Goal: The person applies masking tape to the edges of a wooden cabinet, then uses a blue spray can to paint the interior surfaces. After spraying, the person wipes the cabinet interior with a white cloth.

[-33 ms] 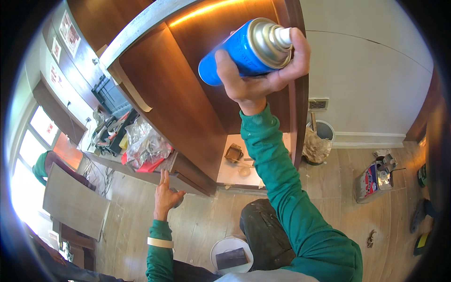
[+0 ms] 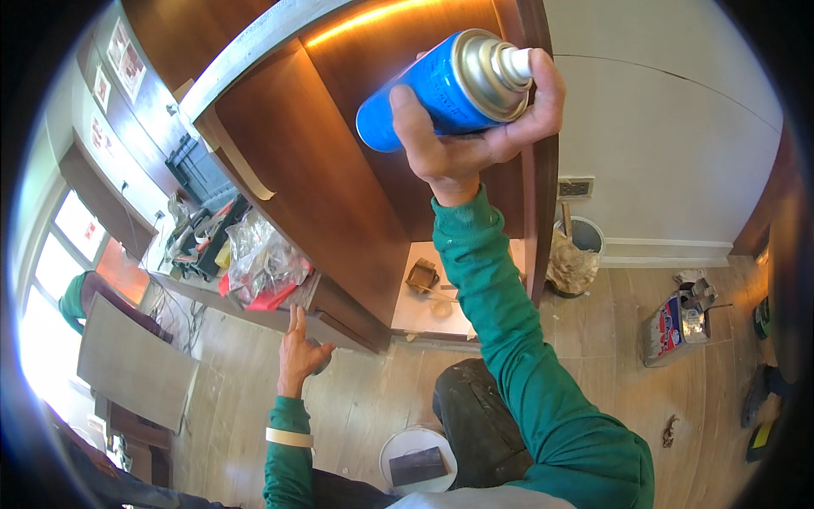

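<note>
My right hand point(image 2: 462, 153) is wrapped round a blue spray can point(image 2: 428, 93), which tilts in front of the wooden cabinet point(image 2: 314, 153). One finger lies at the can's white nozzle point(image 2: 519, 64), and the thumb presses along its blue side. Lower left, my left hand point(image 2: 297, 356) has its fingers stretched out and its thumb apart, near the cabinet's low drawer front point(image 2: 339, 329). A small dark rounded thing point(image 2: 323, 365) shows behind that thumb; I cannot tell whether the hand touches it.
A lit strip point(image 2: 373, 19) glows inside the cabinet. Clear plastic bags point(image 2: 259, 259) and tools crowd the low surface at left. Between my legs stands a white bucket point(image 2: 397, 445) with a dark block on its lid. A metal tin point(image 2: 674, 327) and a grey bucket point(image 2: 587, 233) stand at right.
The spray can and my right hand have shifted very slightly up and to the right. My left hand has stayed in place.
</note>
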Motion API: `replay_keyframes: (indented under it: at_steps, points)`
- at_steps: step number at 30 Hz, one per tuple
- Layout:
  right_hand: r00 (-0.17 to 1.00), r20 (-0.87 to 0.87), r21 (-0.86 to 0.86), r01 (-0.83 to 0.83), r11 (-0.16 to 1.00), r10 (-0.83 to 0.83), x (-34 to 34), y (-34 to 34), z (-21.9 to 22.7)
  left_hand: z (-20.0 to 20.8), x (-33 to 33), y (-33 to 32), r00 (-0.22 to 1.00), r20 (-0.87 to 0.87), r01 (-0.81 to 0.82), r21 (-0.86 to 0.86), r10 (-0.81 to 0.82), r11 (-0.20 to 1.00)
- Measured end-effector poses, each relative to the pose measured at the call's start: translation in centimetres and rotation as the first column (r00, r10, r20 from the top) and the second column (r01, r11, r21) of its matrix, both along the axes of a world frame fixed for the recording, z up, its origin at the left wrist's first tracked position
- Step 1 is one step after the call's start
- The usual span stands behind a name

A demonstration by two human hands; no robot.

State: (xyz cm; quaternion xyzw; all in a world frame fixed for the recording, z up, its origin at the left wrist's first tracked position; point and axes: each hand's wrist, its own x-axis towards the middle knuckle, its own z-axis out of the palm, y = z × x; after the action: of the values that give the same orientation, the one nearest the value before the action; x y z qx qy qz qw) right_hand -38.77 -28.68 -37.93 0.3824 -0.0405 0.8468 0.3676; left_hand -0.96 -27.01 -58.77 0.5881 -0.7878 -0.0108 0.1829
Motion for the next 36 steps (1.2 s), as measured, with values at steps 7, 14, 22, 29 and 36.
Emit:
replay_keyframes:
  at_steps: [7,14,22,29,36]
  points:
    - [0.967,0.089,0.018,-0.240,0.971,0.238,0.6,-0.4,1.4,0.5,-0.4,-0.1,1.000,0.009,-0.014,0.025,0.014,1.000]
    - [0.989,-0.017,0.009,-0.150,0.989,0.150,1.6,-0.8,0.0,0.1,-0.5,-0.3,1.000,-0.001,0.017,-0.004,-0.017,1.000]
    - [0.986,0.003,-0.108,-0.167,0.980,0.168,-0.2,0.4,2.0,0.5,-0.6,-0.1,1.000,0.016,-0.008,0.007,0.008,1.000]
    - [0.980,0.044,0.096,-0.199,0.975,0.196,1.1,0.1,0.1,0.7,-0.8,0.0,1.000,0.017,-0.011,0.018,0.011,1.000]
    - [0.932,0.132,0.035,-0.344,0.938,0.337,2.1,1.4,0.5,0.8,-0.7,0.0,1.000,0.014,-0.016,0.032,0.016,0.999]
